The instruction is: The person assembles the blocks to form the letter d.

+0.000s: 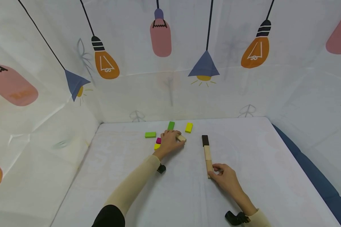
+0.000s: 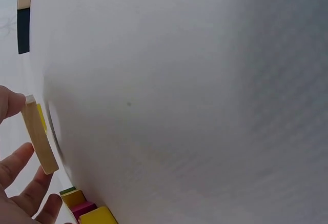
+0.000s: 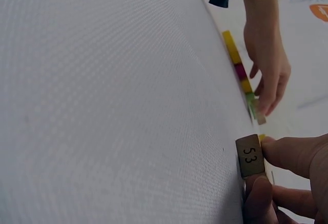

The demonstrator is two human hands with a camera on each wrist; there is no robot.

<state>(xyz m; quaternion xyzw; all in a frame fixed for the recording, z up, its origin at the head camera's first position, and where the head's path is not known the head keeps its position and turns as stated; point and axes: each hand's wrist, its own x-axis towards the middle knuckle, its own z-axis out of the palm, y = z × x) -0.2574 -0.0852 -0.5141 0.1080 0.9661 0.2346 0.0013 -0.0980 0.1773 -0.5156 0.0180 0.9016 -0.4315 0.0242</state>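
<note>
a pale block (image 1: 181,138) is held left of a block row (image 1: 207,155).

From above the white table (image 1: 184,195), the head view faces forward and down; the wrist views look close along its top, both catching the left hand (image 3: 269,62).

Lamp-print backdrop (image 1: 142,88) behind white table (image 1: 176,195)

blocks (image 1: 150,135) are green, yellow, magenta, tan, black.
</note>
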